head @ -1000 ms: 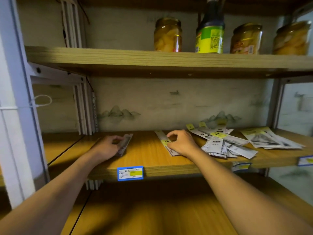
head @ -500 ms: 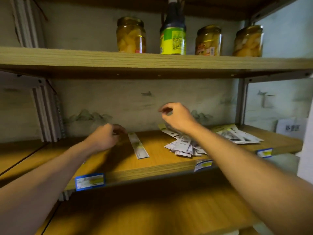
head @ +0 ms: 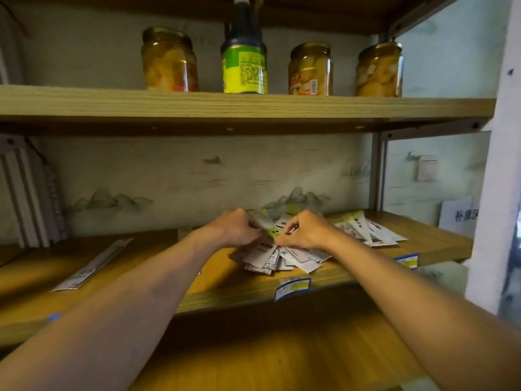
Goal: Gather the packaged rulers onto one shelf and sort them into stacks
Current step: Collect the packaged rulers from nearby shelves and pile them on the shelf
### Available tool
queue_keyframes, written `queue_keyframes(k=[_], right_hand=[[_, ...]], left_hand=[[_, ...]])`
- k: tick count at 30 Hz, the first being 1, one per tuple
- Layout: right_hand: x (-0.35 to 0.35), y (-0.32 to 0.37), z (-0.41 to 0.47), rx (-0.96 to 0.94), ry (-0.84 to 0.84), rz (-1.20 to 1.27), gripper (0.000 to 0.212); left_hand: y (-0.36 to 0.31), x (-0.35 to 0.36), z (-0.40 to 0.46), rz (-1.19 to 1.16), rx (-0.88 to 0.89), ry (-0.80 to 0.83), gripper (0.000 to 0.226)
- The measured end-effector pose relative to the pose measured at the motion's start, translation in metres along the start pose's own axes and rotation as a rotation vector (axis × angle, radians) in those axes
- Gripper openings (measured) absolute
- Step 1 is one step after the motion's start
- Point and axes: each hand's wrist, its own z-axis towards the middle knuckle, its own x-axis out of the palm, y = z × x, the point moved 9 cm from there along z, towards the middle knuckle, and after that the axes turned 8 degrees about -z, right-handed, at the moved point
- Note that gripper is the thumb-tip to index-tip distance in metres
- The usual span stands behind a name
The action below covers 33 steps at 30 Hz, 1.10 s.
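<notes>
Sorting had barely begun: both the left hand (head: 235, 228) and right hand (head: 306, 231) pinched one packaged ruler (head: 272, 228) in their fingers above the jumbled pile (head: 277, 256), one lone ruler (head: 93, 265) lying well apart on the shelf (head: 214, 294).

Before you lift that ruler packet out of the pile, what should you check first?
1. Left hand pinches the ruler packet: ok.
2. Right hand pinches it too: ok.
3. Only one packet pinched: cannot tell.
4. Messy pile sits well back from the shelf edge: not ok, it lies near the front.
5. Single ruler packet lies flat, left, ready to start a stack: ok.
</notes>
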Motion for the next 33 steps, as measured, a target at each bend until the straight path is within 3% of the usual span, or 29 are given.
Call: queue_keyframes(k=[3,6,9,14,22,27,30,33], right_hand=[[-0.005,-0.007,0.001,0.035,0.015,0.106,0.042],[-0.017,-0.020,0.001,0.063,-0.003,0.207,0.034],[-0.033,-0.037,-0.003,0.074,-0.078,0.258,0.025],[-0.042,-0.059,-0.017,0.102,-0.101,0.367,0.030],[-0.041,-0.057,-0.025,0.107,-0.091,0.542,0.033],[-0.041,-0.028,-0.019,0.049,-0.103,0.619,0.037],[-0.038,-0.002,-0.015,0.004,-0.094,0.622,0.032],[-0.028,0.030,-0.012,-0.033,-0.052,0.639,0.033]], left_hand=[[0.006,0.008,0.002,-0.033,-0.065,0.050,0.040],[0.002,0.010,0.004,-0.002,-0.063,0.037,0.040],[-0.009,0.007,0.006,0.085,-0.046,0.001,0.046],[-0.031,0.020,0.002,0.295,-0.052,0.015,0.066],[-0.026,0.006,-0.006,0.195,-0.049,-0.076,0.038],[0.006,-0.034,-0.013,-0.175,-0.065,-0.162,0.034],[0.051,-0.058,-0.029,-0.530,-0.149,-0.223,0.018],[0.102,-0.063,-0.049,-0.685,-0.216,-0.263,0.016]])
